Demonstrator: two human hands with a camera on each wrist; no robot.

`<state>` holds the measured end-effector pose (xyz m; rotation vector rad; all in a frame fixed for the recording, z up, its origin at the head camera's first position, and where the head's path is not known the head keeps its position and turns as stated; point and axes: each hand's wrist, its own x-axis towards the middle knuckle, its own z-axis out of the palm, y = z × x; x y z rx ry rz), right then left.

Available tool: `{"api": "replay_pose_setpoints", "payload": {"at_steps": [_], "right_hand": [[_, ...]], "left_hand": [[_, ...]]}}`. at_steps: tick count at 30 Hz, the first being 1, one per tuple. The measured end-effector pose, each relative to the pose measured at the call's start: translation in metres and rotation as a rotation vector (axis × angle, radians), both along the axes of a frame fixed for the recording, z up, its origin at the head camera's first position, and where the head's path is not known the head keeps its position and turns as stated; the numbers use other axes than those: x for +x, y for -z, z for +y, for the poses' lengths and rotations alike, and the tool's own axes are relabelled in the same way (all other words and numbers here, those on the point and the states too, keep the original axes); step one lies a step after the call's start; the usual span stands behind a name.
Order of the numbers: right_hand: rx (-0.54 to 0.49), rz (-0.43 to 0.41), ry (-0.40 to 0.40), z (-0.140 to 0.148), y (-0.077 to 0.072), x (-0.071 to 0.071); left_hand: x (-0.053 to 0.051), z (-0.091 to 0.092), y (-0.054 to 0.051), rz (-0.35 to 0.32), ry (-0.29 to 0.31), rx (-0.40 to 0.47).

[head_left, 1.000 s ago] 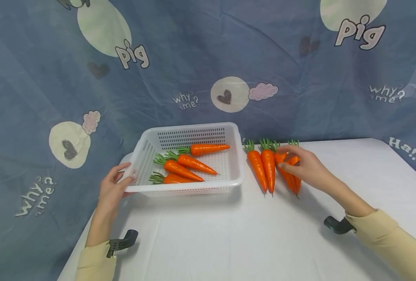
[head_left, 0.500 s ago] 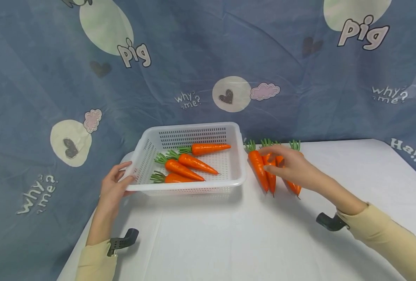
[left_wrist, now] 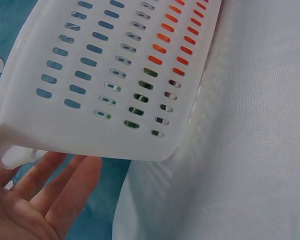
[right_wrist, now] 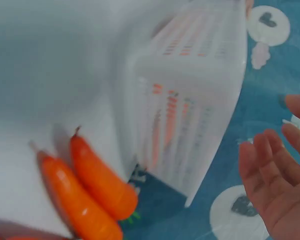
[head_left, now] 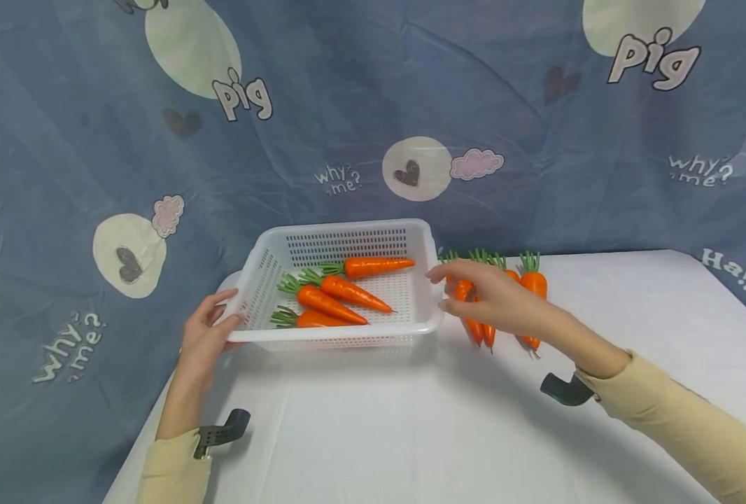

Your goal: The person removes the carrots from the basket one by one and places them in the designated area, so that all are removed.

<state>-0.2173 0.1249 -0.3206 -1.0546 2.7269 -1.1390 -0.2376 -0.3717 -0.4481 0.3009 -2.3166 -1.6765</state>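
A white perforated plastic basket (head_left: 411, 327) stands near the back of the table with several orange carrots (head_left: 350, 292) inside, green tops pointing left. My left hand (head_left: 204, 336) holds its left rim near the front corner; in the left wrist view the fingers (left_wrist: 72, 195) reach beneath the lip. My right hand (head_left: 493, 297) hovers just beside the basket's right rim, fingers spread a little and nothing between them. Under and behind it lie several more carrots (head_left: 533, 283) on the table, partly hidden by the hand. Two loose carrots (right_wrist: 77, 200) show beside the basket in the right wrist view.
White cloth (head_left: 348, 420) covers the table. A blue patterned curtain (head_left: 322, 91) hangs right behind the basket and carrots and along the left side. A black wrist mount (head_left: 224, 428) sits on each forearm.
My right hand has moved left across the loose carrots to the basket's right rim, carrying nothing. My left hand stays at the basket, and the carrots inside look the same.
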Motion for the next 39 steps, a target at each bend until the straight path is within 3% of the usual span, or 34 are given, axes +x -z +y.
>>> {"api": "replay_pose_setpoints", "payload": {"at_steps": [2,5,6,15,18,26,32,33,36,39], "right_hand": [[-0.010,-0.012,-0.014,-0.005,-0.001,0.001],[-0.033,-0.019,-0.041,-0.014,-0.002,0.001],[-0.041,-0.018,-0.052,-0.017,-0.002,0.001],[-0.082,0.016,-0.143,-0.047,-0.003,-0.002],[-0.091,0.020,-0.162,-0.057,-0.001,-0.003],[-0.099,0.036,-0.225,-0.082,0.006,-0.001],[-0.081,0.061,-0.237,-0.100,0.007,-0.002],[-0.079,0.061,-0.236,-0.103,0.008,-0.003],[-0.077,0.062,-0.232,-0.111,0.011,-0.006],[-0.079,0.055,-0.222,-0.118,0.013,-0.008]], "left_hand": [[-0.003,-0.002,0.004,0.011,-0.001,0.004],[-0.002,-0.003,0.001,0.012,0.019,0.025],[-0.003,-0.003,0.002,0.003,-0.004,0.001],[0.018,0.019,-0.029,-0.011,0.008,0.000],[0.019,0.020,-0.031,-0.018,0.004,-0.001],[0.011,0.013,-0.020,-0.012,-0.005,-0.006],[-0.008,-0.005,0.010,0.017,-0.042,-0.035],[-0.009,-0.005,0.012,0.016,-0.044,-0.042],[-0.001,0.002,0.000,0.009,-0.033,-0.031],[0.013,0.015,-0.022,-0.012,-0.013,-0.026]]}}
